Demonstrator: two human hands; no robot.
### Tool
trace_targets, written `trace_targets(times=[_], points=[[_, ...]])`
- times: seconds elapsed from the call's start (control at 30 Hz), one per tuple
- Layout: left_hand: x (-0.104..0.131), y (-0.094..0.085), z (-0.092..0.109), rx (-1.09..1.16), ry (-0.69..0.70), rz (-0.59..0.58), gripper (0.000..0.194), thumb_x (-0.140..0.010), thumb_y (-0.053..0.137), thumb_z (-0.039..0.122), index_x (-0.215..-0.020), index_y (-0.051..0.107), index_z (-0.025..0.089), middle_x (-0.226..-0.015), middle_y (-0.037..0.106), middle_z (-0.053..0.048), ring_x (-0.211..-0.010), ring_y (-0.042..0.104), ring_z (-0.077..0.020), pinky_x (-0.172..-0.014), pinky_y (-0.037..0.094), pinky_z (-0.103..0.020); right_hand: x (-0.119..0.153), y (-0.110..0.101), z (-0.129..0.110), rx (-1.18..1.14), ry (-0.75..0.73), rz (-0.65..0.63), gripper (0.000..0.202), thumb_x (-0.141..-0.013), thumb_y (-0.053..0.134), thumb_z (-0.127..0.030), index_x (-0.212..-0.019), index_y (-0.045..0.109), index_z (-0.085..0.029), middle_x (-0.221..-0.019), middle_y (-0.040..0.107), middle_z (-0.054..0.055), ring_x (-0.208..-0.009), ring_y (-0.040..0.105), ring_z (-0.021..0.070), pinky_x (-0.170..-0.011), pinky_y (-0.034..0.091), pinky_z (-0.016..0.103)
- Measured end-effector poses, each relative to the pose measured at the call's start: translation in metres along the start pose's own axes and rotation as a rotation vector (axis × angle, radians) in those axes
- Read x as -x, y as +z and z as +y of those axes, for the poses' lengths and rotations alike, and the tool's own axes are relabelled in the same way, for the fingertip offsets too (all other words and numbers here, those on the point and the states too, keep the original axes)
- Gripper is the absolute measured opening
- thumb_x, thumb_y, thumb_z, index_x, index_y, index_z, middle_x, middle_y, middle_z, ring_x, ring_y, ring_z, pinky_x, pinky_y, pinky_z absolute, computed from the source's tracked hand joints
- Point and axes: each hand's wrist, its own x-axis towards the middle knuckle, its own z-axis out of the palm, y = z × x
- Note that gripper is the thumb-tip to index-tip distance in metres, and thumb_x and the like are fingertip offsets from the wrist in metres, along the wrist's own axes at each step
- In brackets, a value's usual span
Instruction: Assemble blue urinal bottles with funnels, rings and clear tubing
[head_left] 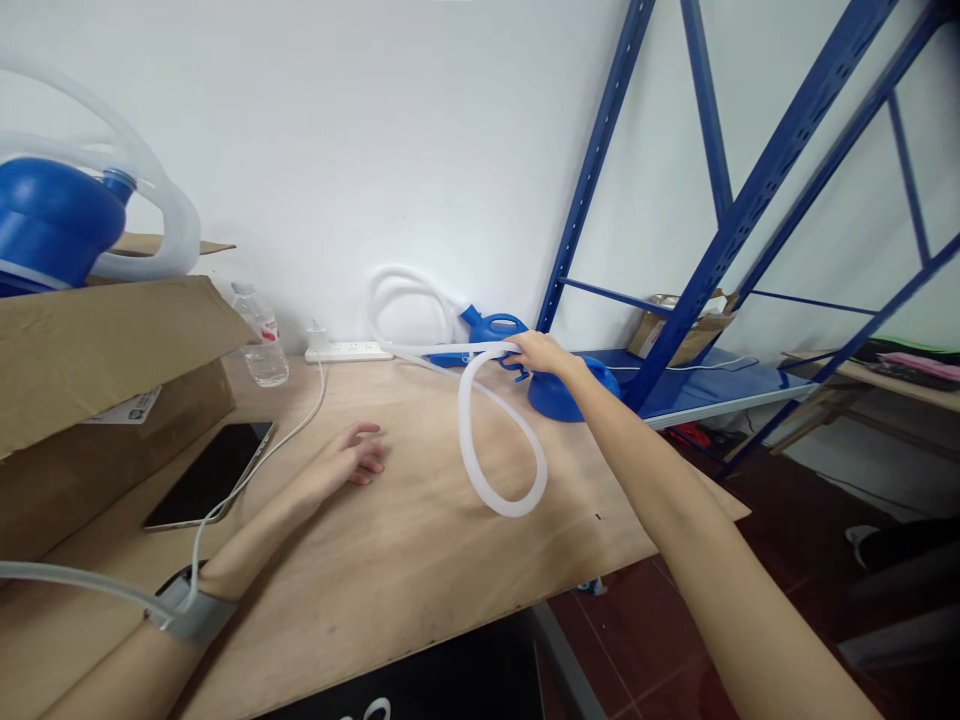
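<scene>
My right hand (pixel 536 352) reaches to the back of the wooden table and has its fingers round a translucent white hose (pixel 466 430). The hose hangs in a loop below the hand, and more of it coils against the wall to the left. Beside and partly behind the hand are a blue plastic container with a handle (pixel 501 325) and a rounded blue piece (pixel 553 398). My left hand (pixel 360 455) rests low over the table, fingers loosely curled and apart, holding nothing. A grey band with a cable is on the left wrist.
At the left stand a cardboard box (pixel 172 410), a blue container (pixel 56 220) with a hose, a phone (pixel 214 475) and a water bottle (pixel 264 340). A power strip (pixel 349 352) lies by the wall. Blue metal shelving (pixel 712 260) rises at the right.
</scene>
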Motion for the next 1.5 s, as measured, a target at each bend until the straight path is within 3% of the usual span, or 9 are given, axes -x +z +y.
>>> trace_targets(times=[0.2,0.43,0.57,0.73,0.87,1.03,1.23,1.37,1.5], points=[[-0.003,0.006,-0.008,-0.279,0.201,-0.067,0.059,-0.080,0.059,0.056,-0.125,0.060,0.018,-0.097,0.069,-0.008,-0.083,0.067,-0.0236,-0.061,0.053,-0.031,-0.021,0.008,0.023,0.069,0.079,-0.008,0.025,-0.094,0.065,-0.028,-0.114,0.078,-0.023,-0.114,0.079,0.011,-0.113,0.070,0.0288,-0.091,0.048,0.031],[-0.003,0.006,-0.021,-0.850,0.587,0.123,0.057,-0.094,0.047,0.034,-0.149,0.051,0.019,-0.138,0.061,-0.016,-0.118,0.065,-0.0316,-0.100,0.054,-0.046,-0.027,0.001,0.030,-0.020,0.071,-0.166,0.028,-0.085,0.072,-0.031,-0.110,0.078,-0.022,-0.095,0.080,0.003,-0.084,0.074,0.0215,-0.070,0.050,0.025],[0.001,0.013,-0.020,-0.843,0.612,0.051,0.068,-0.097,0.051,0.040,-0.161,0.039,0.021,-0.157,0.044,-0.019,-0.131,0.058,-0.0352,-0.108,0.050,-0.053,-0.021,-0.001,0.026,-0.031,0.065,-0.153,0.037,-0.080,0.074,-0.037,-0.115,0.075,-0.023,-0.104,0.080,0.004,-0.092,0.074,0.0239,-0.077,0.051,0.027],[0.038,0.063,-0.005,-0.725,0.794,-0.303,0.089,-0.087,0.070,0.065,-0.164,0.035,0.037,-0.174,0.021,-0.011,-0.156,0.029,-0.0410,-0.126,0.029,-0.060,-0.019,0.001,0.021,0.028,0.018,-0.138,0.030,-0.079,0.072,-0.039,-0.105,0.076,-0.024,-0.097,0.079,0.004,-0.105,0.072,0.0301,-0.109,0.043,0.045],[0.052,0.125,0.006,-0.768,0.996,-0.236,0.092,-0.089,0.065,0.069,-0.166,0.027,0.038,-0.177,0.008,-0.012,-0.161,0.017,-0.0405,-0.126,0.024,-0.062,-0.020,0.001,0.021,0.020,-0.009,-0.149,0.028,-0.079,0.072,-0.039,-0.102,0.076,-0.024,-0.095,0.079,0.005,-0.110,0.070,0.0309,-0.120,0.028,0.057],[0.006,0.166,0.017,-0.741,0.704,0.065,0.073,-0.100,0.054,0.046,-0.165,0.030,0.022,-0.177,0.003,-0.018,-0.162,0.002,-0.0436,-0.126,0.021,-0.062,-0.019,0.004,0.024,0.093,-0.008,-0.116,0.026,-0.081,0.071,-0.041,-0.098,0.077,-0.023,-0.094,0.079,0.009,-0.115,0.068,0.0320,-0.114,0.039,0.054],[-0.048,0.161,0.024,-0.844,0.450,-0.230,0.085,-0.094,0.052,0.068,-0.162,0.037,0.018,-0.176,-0.006,-0.020,-0.159,0.013,-0.0499,-0.124,0.026,-0.062,-0.026,0.012,0.021,0.123,0.085,-0.020,0.032,-0.084,0.069,-0.043,-0.108,0.078,-0.023,-0.099,0.080,0.011,-0.117,0.068,0.0327,-0.113,0.040,0.056],[-0.068,0.168,0.032,-0.925,0.442,-0.338,0.094,-0.092,0.037,0.084,-0.165,0.032,0.025,-0.176,-0.001,-0.022,-0.157,0.018,-0.0519,-0.123,0.022,-0.065,-0.046,-0.004,0.027,-0.023,0.119,-0.266,0.050,-0.077,0.078,-0.056,-0.117,0.079,-0.026,-0.114,0.080,0.009,-0.125,0.066,0.0350,-0.115,0.041,0.054],[-0.091,0.187,0.040,-1.044,0.557,-0.283,0.090,-0.096,0.036,0.079,-0.168,0.027,0.025,-0.175,0.003,-0.023,-0.151,0.035,-0.0517,-0.118,0.031,-0.063,-0.075,-0.031,0.051,-0.234,0.077,-0.472,0.086,-0.074,0.074,-0.073,-0.148,0.062,-0.030,-0.147,0.065,0.010,-0.141,0.055,0.0366,-0.115,0.044,0.050]])
